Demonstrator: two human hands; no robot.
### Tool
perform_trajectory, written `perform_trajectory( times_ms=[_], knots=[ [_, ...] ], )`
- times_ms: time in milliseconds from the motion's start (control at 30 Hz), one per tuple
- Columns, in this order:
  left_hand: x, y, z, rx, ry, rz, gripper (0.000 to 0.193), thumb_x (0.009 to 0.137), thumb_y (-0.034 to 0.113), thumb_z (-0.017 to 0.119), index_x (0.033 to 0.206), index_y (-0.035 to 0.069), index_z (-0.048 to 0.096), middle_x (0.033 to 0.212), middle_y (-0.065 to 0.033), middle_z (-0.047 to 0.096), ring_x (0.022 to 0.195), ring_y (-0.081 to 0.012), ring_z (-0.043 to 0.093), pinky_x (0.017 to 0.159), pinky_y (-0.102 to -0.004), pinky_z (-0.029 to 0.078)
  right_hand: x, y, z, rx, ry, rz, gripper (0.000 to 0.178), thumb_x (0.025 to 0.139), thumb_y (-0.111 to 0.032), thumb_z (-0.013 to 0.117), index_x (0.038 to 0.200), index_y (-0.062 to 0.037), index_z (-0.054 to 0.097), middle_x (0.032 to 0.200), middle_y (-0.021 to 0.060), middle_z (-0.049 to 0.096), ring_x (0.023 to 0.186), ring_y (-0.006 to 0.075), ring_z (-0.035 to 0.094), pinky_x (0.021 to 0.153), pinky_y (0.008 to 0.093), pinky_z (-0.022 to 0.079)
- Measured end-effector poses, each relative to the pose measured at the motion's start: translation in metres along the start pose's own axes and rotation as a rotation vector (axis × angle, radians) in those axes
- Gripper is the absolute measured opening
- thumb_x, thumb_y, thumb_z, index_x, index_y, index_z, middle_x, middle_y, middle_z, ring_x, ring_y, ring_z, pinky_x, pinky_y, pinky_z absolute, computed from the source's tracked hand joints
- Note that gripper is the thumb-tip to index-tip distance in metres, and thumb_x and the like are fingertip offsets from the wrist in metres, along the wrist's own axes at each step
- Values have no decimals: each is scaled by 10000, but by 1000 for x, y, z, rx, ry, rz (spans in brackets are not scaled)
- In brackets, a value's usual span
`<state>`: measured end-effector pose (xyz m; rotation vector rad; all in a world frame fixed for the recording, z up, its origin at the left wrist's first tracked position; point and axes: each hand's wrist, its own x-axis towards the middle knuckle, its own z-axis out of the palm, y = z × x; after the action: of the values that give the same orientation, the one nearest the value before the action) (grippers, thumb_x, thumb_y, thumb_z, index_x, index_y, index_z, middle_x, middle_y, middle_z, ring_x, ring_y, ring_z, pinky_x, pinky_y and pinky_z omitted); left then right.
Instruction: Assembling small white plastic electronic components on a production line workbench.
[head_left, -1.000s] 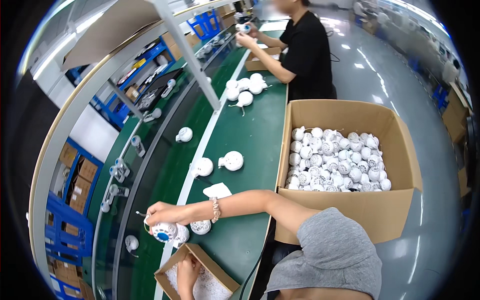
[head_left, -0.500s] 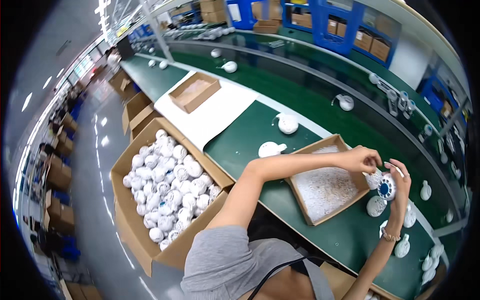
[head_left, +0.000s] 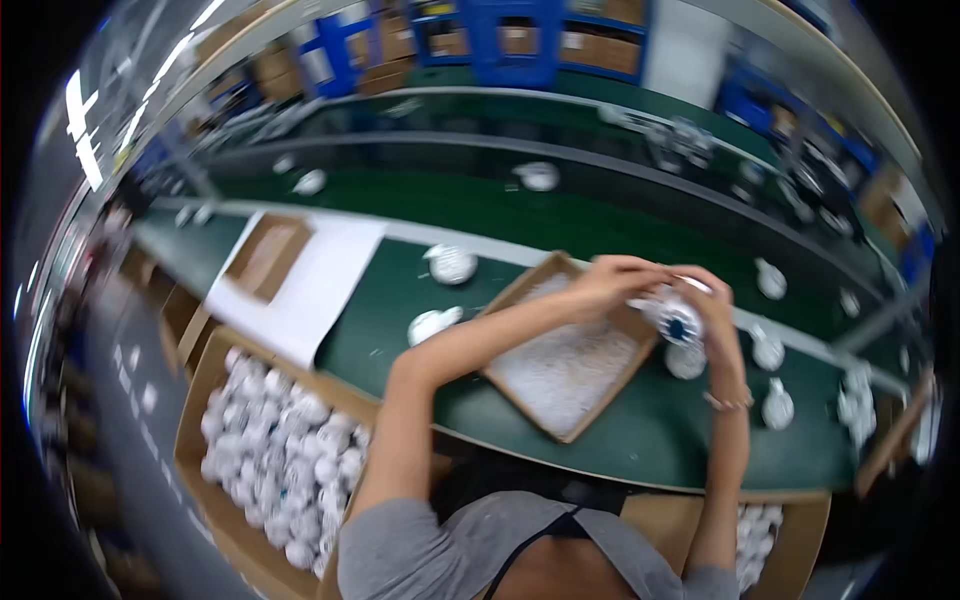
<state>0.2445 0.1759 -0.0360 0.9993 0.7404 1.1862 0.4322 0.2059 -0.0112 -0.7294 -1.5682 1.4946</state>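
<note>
My right hand (head_left: 714,308) is wrapped around a white round device (head_left: 680,322) with a slotted face and a blue centre, held above the green worktop. My left hand (head_left: 628,284) reaches across to it, its fingertips pinched together at the upper side of the device; what they grip is too blurred to make out. Just below my hands another white round unit (head_left: 685,360) rests on the worktop. Beneath my left forearm lies a shallow cardboard tray (head_left: 634,326) holding many small whitish pieces (head_left: 565,375).
White round units lie left of the tray (head_left: 452,264) and at the right (head_left: 778,405). A big carton (head_left: 187,440) full of them stands at lower left, another carton (head_left: 805,530) at lower right. A white sheet (head_left: 300,300) carries a small box (head_left: 270,257). Beyond runs a green conveyor (head_left: 420,205).
The view has swung right, so everything sits further left. My left fingers have come up against the device in my right hand; they were slightly apart from it before.
</note>
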Motion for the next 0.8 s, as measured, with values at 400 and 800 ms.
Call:
perform_trajectory(
  times_ms=[400, 800],
  knots=[
    [4, -1, -2, -21, 58, 20, 314, 944, 153, 528, 1191, -41, 510, 997, -99, 611, 896, -113, 596, 826, -194, 483, 9, 9, -13, 242, -141, -4, 198, 776, -89, 605, 932, 4, 683, 894, 110, 691, 761, 126, 650, 680, 195, 516],
    [6, -3, -11, 66, 55, 27, 317, 935, 93, 529, 1222, -39, 518, 1032, -97, 625, 911, -100, 602, 838, -182, 478, 12, 17, -11, 404, -135, 63, 177, 752, -93, 612, 868, 29, 666, 813, 102, 673, 696, 133, 643, 601, 200, 522]
  ],
)
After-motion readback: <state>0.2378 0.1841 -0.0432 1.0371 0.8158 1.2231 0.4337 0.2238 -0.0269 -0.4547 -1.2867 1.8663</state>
